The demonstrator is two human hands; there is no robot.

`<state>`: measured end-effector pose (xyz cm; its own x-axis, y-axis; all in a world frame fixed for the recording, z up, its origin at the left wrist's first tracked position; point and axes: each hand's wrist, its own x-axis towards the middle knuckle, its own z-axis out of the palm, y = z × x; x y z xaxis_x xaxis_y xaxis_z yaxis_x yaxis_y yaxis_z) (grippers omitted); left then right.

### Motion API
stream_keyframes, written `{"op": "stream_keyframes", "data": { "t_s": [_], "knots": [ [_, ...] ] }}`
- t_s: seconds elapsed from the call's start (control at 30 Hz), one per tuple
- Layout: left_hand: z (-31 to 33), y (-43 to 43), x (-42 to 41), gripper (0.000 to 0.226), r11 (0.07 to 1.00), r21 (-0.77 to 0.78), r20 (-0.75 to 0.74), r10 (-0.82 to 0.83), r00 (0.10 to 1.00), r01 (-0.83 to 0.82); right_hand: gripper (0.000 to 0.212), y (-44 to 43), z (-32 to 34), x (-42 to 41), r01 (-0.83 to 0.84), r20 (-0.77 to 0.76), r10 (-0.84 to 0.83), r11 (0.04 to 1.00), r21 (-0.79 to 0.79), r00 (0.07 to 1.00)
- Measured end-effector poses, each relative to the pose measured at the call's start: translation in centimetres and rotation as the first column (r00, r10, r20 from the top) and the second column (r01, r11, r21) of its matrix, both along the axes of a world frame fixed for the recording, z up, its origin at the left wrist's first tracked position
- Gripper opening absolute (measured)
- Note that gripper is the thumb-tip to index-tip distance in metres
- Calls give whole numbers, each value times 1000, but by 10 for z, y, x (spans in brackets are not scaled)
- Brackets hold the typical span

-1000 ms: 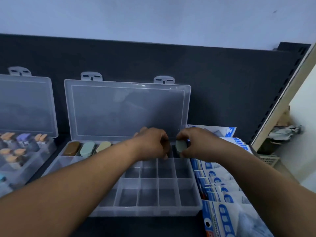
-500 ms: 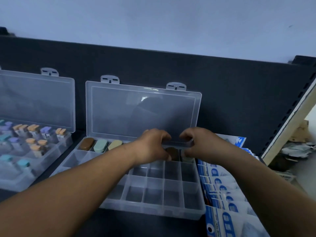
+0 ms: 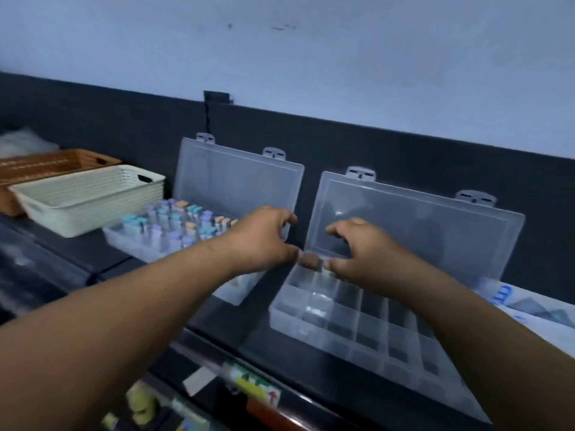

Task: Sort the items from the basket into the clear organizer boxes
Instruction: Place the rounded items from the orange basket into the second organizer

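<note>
- Your left hand and right hand hover over the far left corner of the right box. Both have curled fingers, and you cannot tell through the blur whether either grips anything.
- One brown piece sits in that corner, between your hands and at your left thumb tip.
- Two clear boxes stand with their lids up. The left box holds capped bottles, too blurred to count.
- Two baskets sit far left: a cream basket and a brown basket behind it.
- Packets lie to the right.
</note>
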<state>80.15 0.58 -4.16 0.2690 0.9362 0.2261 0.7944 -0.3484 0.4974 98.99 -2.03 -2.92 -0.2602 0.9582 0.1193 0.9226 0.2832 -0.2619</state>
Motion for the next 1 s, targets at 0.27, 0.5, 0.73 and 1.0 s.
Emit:
{"op": "stream_keyframes", "data": {
  "t_s": [0.27,0.5,0.73,1.0],
  "knots": [
    [7,-26,-190,60,985,-1,-36,174,984,-174,53,3,0,-187,-162,-8,162,986,29,987],
    [9,-41,-339,61,956,-17,-94,289,953,-291,52,12,-9,-327,-260,-10,261,964,49,965],
    [11,-42,-439,60,922,-7,-149,383,912,-388,56,40,2,-429,-328,11,328,945,14,945],
    [14,11,-521,54,876,-6,-125,478,870,-482,51,120,11,-508,-392,52,391,920,22,919]
  ]
}}
